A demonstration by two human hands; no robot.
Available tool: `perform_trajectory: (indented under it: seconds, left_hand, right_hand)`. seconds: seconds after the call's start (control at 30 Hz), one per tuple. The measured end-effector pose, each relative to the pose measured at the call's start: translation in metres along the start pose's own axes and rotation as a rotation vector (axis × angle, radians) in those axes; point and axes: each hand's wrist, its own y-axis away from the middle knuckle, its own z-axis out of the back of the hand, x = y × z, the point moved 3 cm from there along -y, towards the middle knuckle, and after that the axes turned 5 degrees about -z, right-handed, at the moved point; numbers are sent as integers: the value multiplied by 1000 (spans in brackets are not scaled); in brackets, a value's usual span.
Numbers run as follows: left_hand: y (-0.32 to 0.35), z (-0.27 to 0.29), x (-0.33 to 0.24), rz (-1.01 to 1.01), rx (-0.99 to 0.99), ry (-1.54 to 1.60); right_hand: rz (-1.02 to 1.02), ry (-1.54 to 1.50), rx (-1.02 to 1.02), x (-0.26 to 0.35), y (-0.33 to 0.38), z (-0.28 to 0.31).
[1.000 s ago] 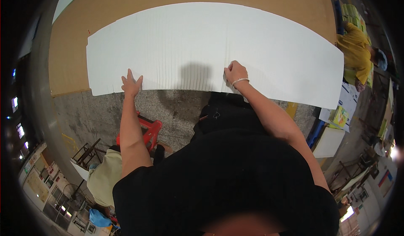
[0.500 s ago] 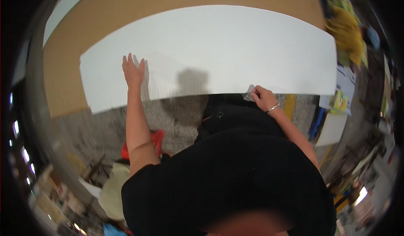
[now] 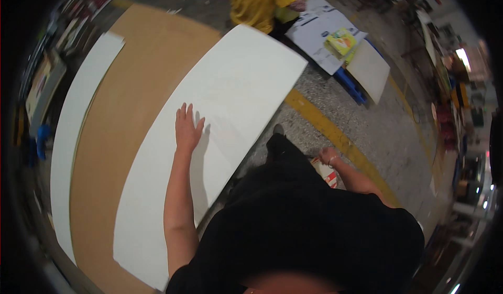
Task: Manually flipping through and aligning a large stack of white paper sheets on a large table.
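Observation:
A long white sheet (image 3: 230, 84) lies on a wider brown board (image 3: 112, 121). My left hand (image 3: 188, 131) rests flat on the white sheet, fingers stretched and thumb apart, holding nothing. Off the sheet's near edge, by my right side, my right hand (image 3: 328, 156) hangs with its fingers curled in. What those fingers hold, if anything, I cannot make out. Just below that hand, partly covered by my dark clothing, is a white and red printed thing (image 3: 327, 174); whether the hand touches it is unclear.
A pale strip of sheet (image 3: 68, 137) lies along the brown board's far left side. Ahead, a person in a yellow top (image 3: 257, 3) bends beside printed white sheets (image 3: 319, 37). A pale panel (image 3: 369, 71) leans near them. A yellow line (image 3: 335, 129) crosses the grey floor.
My view and body have turned to the right. My right hand has left the white sheet's near edge and moved down beside me. My left hand stays spread on the sheet.

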Motion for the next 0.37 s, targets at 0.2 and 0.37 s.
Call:
perform_trajectory:
  seconds: [0.2,0.37]
  left_hand:
    - [-87,-91,-101,-217,89,3]
    - [-160,-160,-207,-264,239,99]
  right_hand:
    - [255,566,375,-104,-25,-14]
    - [-625,-822,212,-161,-53,12]
